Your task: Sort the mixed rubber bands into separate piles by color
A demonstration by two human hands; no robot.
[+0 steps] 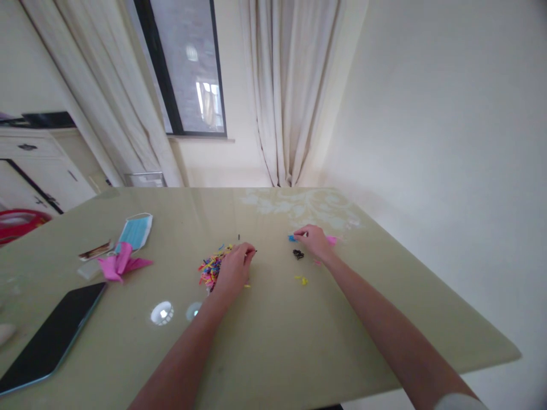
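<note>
A heap of small, thin pieces in many colours [209,271] lies on the table, partly hidden behind my left hand [235,266]. That hand is closed in a pinch, and a tiny dark piece [256,251] sticks out at its fingertips. My right hand [314,240] is also pinched, its fingertips beside a small blue pile [291,238]; what they hold, if anything, is too small to tell. Nearer to me are a small black pile [298,254] and a few yellow pieces [303,281]. Pink pieces [331,240] show just right of the right hand.
On the table's left side lie a dark-screened tablet [53,330], a pink folded-paper figure [122,263] and a blue face mask [135,232]. One lone dark piece [239,237] lies beyond the heap. A wall [448,142] runs along the right; curtains [290,97] hang behind the table.
</note>
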